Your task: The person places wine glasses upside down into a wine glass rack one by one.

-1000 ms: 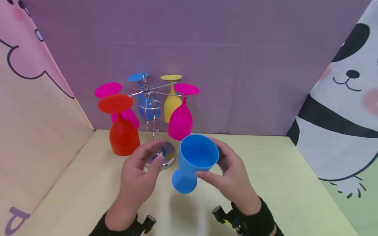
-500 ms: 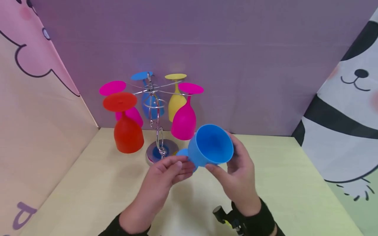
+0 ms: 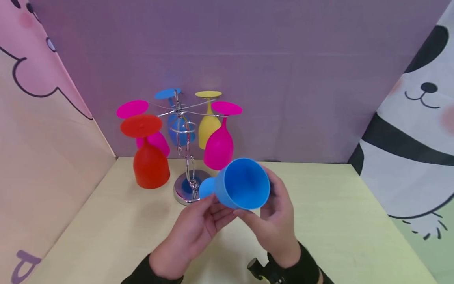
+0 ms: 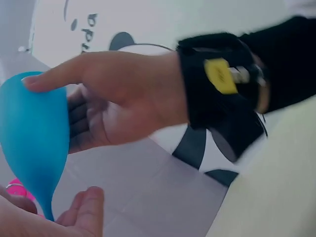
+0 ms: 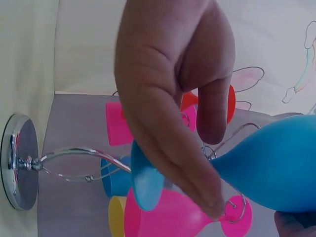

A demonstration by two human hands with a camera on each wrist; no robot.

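A blue plastic goblet [image 3: 244,185] is tilted above the table, its mouth toward me and its foot [image 3: 207,187] pointing left. My right hand [image 3: 274,221] grips the bowl from the right, and the thumb [image 4: 59,76] lies on its side near the rim. My left hand [image 3: 193,230] is at the stem, fingers extended. In the right wrist view the stem passes between the left thumb [image 5: 213,113] and fingers [image 5: 190,180], which stand apart. Behind the goblet's foot stands a chrome glass rack [image 3: 186,144].
Upside down on the rack hang a red goblet [image 3: 150,167], a front magenta goblet [image 3: 218,148], a rear magenta goblet [image 3: 157,142], a yellow goblet [image 3: 209,126] and another blue goblet [image 3: 173,122]. The rack's round base [image 3: 177,197] stands on the pale table [image 3: 319,221], before a purple backdrop [image 3: 301,79].
The left hand has moved right to the goblet's stem. The goblet has tipped, its foot swinging from below the bowl out to the left. The right hand keeps its grip on the bowl.
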